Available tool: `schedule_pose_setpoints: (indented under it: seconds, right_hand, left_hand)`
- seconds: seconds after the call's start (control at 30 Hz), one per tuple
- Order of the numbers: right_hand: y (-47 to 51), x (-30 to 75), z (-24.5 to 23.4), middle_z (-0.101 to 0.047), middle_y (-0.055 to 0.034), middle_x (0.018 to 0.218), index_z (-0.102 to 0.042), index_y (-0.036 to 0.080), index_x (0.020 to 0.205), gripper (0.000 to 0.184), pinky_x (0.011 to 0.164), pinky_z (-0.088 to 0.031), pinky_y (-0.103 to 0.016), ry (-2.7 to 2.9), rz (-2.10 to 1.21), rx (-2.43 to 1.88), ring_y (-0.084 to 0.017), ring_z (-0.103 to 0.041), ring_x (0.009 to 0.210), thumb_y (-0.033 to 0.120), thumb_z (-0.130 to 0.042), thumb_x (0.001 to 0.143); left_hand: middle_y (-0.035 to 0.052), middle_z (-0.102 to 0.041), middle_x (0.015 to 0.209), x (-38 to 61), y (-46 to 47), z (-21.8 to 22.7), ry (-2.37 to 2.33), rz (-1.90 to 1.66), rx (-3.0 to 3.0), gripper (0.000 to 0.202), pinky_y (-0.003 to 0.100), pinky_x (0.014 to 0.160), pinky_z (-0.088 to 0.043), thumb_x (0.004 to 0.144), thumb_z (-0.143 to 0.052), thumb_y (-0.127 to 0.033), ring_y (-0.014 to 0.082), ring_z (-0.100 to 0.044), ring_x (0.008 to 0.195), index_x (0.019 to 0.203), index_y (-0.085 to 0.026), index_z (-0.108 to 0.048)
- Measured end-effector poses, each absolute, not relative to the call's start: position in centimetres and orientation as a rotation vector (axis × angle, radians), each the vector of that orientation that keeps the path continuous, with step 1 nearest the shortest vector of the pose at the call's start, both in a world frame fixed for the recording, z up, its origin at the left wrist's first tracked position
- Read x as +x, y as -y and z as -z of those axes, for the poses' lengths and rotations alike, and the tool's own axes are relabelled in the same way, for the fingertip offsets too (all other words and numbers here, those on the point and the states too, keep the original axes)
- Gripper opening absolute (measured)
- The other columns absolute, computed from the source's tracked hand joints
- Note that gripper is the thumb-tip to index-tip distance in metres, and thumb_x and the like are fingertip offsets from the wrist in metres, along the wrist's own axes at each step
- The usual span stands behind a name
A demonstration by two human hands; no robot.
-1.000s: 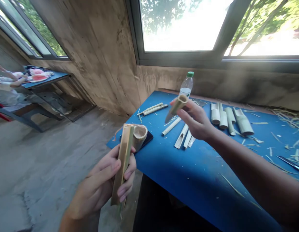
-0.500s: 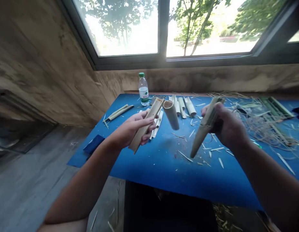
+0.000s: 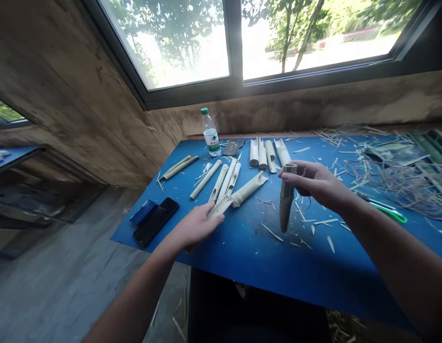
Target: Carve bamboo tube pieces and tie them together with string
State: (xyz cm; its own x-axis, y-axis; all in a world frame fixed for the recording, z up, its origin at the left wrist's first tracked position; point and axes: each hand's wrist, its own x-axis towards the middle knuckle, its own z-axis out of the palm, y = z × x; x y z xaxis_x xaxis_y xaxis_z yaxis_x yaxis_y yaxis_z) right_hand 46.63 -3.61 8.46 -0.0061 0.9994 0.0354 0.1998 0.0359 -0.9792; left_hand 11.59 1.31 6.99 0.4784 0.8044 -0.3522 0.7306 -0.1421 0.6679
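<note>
One bamboo tube (image 3: 286, 197), tapered tip down, upright between right-hand fingers (image 3: 296, 175)

Left hand (image 3: 196, 226) low, open — right hand (image 3: 316, 184) raised, seemingly pinching.

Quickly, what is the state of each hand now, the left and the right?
Left hand: open, beside a split bamboo piece, holding nothing.
Right hand: closed, holding a bamboo tube upright, pointed end down.

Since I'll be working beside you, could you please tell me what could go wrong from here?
Bamboo slivers scattered on the blue table could splinter the bare left hand. The phone near the table's edge might get knocked off. The pointed bamboo piece in the right hand could jab skin.
</note>
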Motion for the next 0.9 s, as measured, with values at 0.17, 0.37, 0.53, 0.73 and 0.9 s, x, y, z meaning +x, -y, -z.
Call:
schedule_pose_setpoints:
  seconds: [0.17,0.37,0.53,0.73,0.9]
  right_hand:
    - [2.8,47.1,-6.6,-0.049,0.0018,0.072,-0.076,0.020,0.096,0.049,0.051,-0.026,-0.028,1.224,-1.239,-1.334,-0.010,-0.036,0.056,0.068,-0.083,0.090]
    - [3.0,48.3,-4.9,-0.048,0.0001,0.066,-0.074,0.020,0.093,0.062,0.048,-0.032,-0.028,0.977,-1.328,-1.427,-0.013,-0.043,0.053,0.081,-0.071,0.092]
    - [3.0,48.0,-4.2,-0.036,0.0048,0.063,-0.073,0.019,0.092,0.061,0.047,-0.021,-0.026,0.922,-1.452,-1.463,-0.009,-0.028,0.050,0.080,-0.076,0.089]
    - [3.1,47.0,-3.3,-0.028,0.0090,0.067,-0.070,0.019,0.100,0.063,0.050,-0.014,-0.024,0.977,-1.597,-1.399,-0.007,-0.021,0.054,0.079,-0.082,0.085]
    - [2.7,46.6,-2.7,-0.035,0.0095,0.066,-0.064,0.022,0.104,0.067,0.048,-0.017,-0.024,1.107,-1.466,-1.494,-0.008,-0.024,0.052,0.084,-0.079,0.083]
  left_hand:
    - [0.0130,-0.079,0.111,11.5,0.3,-6.5,-1.384,0.064,2.026,0.045,0.038,0.074,-0.047,0.104,-0.056,-0.060,0.0326,-0.073,0.099,0.114,-0.019,-0.072]
    - [0.0092,-0.076,0.095,12.7,1.8,-5.2,-1.425,0.078,2.219,0.038,0.036,0.067,-0.037,0.104,-0.056,-0.058,0.0296,-0.070,0.086,0.092,-0.023,-0.063]
    - [0.0096,-0.077,0.095,13.6,2.6,-4.8,-1.399,0.062,2.311,0.037,0.036,0.064,-0.033,0.106,-0.054,-0.055,0.0291,-0.071,0.083,0.090,-0.023,-0.060]
    - [0.0105,-0.079,0.102,12.4,2.0,-4.9,-1.505,0.051,2.322,0.035,0.036,0.066,-0.036,0.106,-0.057,-0.057,0.0317,-0.074,0.091,0.102,-0.023,-0.064]
    - [0.0092,-0.078,0.098,11.8,1.8,-4.5,-1.497,0.016,2.295,0.038,0.036,0.066,-0.037,0.107,-0.055,-0.060,0.0308,-0.073,0.088,0.101,-0.023,-0.067]
